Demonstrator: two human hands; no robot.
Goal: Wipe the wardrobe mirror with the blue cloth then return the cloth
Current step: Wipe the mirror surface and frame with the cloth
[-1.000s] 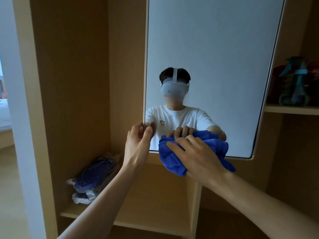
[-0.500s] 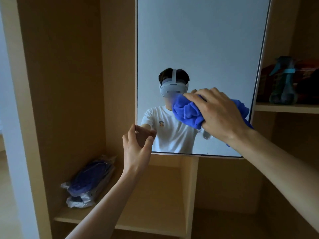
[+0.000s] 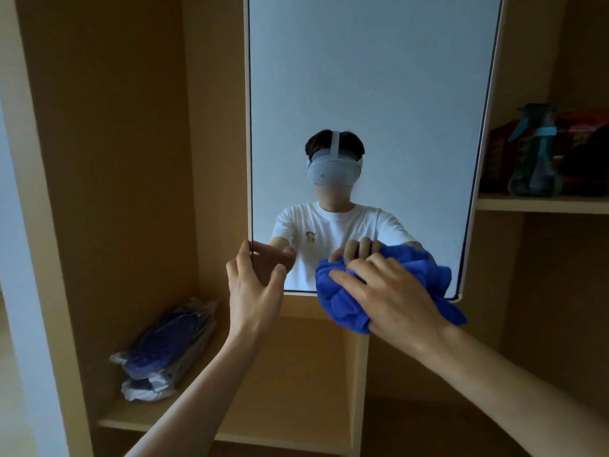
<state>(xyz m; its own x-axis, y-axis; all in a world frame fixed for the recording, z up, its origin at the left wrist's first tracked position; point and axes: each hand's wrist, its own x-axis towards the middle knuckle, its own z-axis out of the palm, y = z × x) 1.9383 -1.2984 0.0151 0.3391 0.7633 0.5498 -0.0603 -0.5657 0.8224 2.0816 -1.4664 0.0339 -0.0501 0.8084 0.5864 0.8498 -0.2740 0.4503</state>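
Blue, fluffy and bunched into a ball: one cloth (image 3: 342,301), and it's under my right hand (image 3: 392,301), pressed against the lower part of the one tall rectangular wardrobe mirror (image 3: 362,94) in its thin pale frame. The wad straddles the bottom edge of the glass, close to the bottom right corner, with some folds hanging past the frame. My right fingers are curled over the top of the cloth, knuckles up, back of the hand toward me, forearm running in from the lower right. A full handful, and nothing else in that hand.

Two hands in play, and the left hand (image 3: 253,291) is on the mirror itself. It's at the left edge, just above the bottom left corner: fingers hooked round the edge, thumb laid on the front of the glass, so the edge is pinched between them. The palm faces right and the forearm rises from bottom centre.

In the glass, one reflection of me (image 3: 333,225), both arms reaching forward.

Around it all, a light brown wooden wardrobe (image 3: 115,159). One plastic-wrapped dark blue bundle (image 3: 164,351) lies on the lower left shelf (image 3: 263,390), leaning on the side wall; one pack or two stacked, I can't tell. One dark teal bottle (image 3: 534,153) with a light blue band stands on the right shelf (image 3: 540,205), beside red and dark shapes too blurred to name.
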